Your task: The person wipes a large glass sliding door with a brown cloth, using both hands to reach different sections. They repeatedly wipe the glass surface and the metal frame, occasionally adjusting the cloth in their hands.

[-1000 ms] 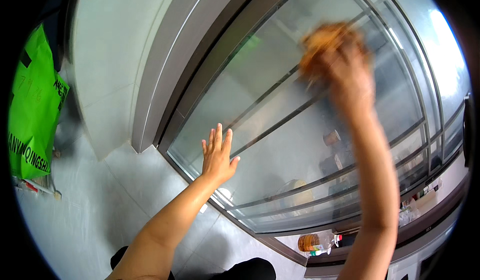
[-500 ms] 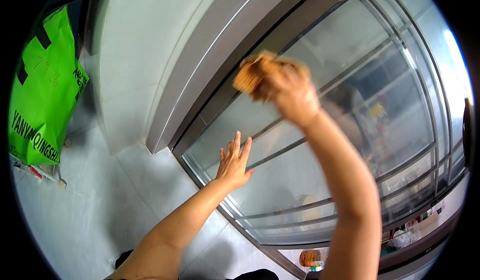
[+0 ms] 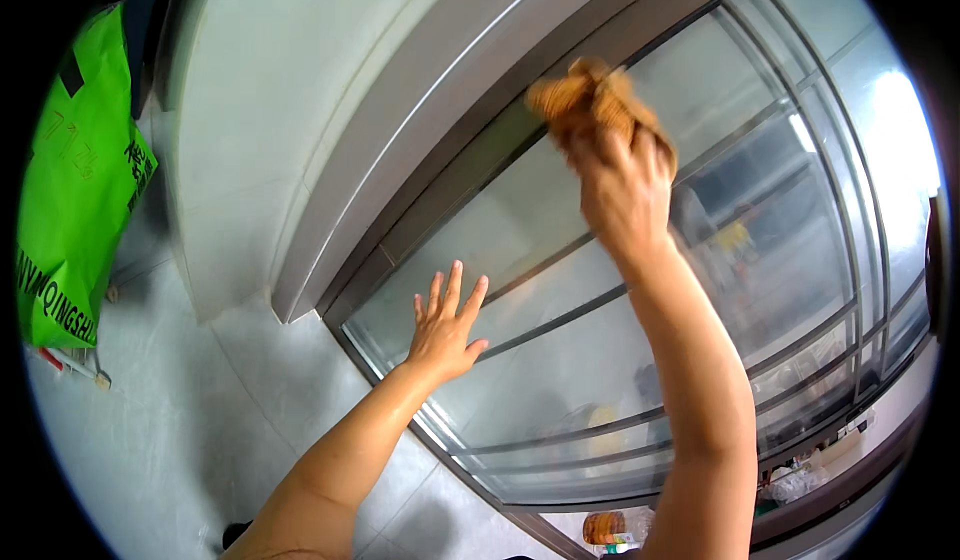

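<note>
A brown-orange cloth (image 3: 600,103) is bunched under my right hand (image 3: 628,195), whose fingers close on it against the upper part of a glass door (image 3: 545,300). The cloth lies by the door's dark frame edge, slightly blurred. Lower and to the left, my left hand (image 3: 442,330) has its fingers spread flat, at the glass near the door's lower left corner; whether the palm touches the pane I cannot tell. Thin dark bars cross the glass, and dim reflections show in it.
On the left hangs or stands a bright green plastic bag (image 3: 75,190). A grey door frame (image 3: 420,110) runs beside the pale tiled wall (image 3: 260,90). Below lies a grey tiled floor (image 3: 230,400). An amber container (image 3: 603,528) and a clear plastic bag (image 3: 800,482) sit beyond the door's lower edge.
My right hand has moved up and to the right along the glass with the cloth. The left hand remains spread, and the whole view has shifted slightly.
</note>
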`<control>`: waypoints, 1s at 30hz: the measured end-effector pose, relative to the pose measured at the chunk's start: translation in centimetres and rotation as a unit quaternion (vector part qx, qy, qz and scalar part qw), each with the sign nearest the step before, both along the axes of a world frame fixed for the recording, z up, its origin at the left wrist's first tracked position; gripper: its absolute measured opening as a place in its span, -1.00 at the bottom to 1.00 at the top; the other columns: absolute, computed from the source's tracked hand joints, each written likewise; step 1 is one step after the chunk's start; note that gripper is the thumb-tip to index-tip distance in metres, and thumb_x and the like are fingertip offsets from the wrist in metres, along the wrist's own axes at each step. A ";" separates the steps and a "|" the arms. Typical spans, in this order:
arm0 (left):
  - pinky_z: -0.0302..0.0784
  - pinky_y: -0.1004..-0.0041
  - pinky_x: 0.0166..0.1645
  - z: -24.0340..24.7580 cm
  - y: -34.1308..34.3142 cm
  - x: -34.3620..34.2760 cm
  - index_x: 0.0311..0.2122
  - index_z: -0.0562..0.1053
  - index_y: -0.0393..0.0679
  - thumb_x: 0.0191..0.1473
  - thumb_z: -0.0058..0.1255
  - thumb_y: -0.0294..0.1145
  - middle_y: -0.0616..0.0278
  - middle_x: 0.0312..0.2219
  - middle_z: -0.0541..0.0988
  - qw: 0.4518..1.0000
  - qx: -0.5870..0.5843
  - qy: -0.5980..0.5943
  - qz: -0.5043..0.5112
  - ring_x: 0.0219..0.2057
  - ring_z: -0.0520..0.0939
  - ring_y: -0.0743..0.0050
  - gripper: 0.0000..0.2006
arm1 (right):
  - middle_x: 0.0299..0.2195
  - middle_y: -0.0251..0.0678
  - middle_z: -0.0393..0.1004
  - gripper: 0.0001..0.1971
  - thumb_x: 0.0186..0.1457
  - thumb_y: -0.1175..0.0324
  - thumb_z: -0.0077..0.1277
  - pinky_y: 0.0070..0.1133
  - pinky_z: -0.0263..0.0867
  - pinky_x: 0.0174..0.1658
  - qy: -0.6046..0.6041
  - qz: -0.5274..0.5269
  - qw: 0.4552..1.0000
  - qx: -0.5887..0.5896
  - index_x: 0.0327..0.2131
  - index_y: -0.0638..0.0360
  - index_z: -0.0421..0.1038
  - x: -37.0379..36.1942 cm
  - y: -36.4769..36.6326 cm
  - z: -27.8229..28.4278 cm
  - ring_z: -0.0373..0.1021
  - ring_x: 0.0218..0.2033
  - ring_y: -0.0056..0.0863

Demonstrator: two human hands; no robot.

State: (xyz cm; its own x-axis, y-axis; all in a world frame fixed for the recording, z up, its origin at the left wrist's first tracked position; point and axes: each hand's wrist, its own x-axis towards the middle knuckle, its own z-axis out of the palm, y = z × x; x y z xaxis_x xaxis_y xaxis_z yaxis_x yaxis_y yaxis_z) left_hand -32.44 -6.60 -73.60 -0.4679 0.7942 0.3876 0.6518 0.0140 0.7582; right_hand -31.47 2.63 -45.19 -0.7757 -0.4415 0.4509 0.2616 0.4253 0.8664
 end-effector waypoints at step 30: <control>-0.15 -0.38 0.25 -0.3 -1.5 -1.0 0.35 0.00 0.23 -0.08 0.24 -0.15 0.15 0.38 -0.34 0.992 -0.011 0.037 -0.120 0.38 -0.32 -0.08 -0.10 | 0.19 -0.33 0.26 -0.57 0.12 0.37 -0.08 -0.28 0.27 0.12 0.162 -0.122 0.972 0.118 0.09 -0.20 0.39 -7.1 5.1 33.4 0.31 0.11 -0.21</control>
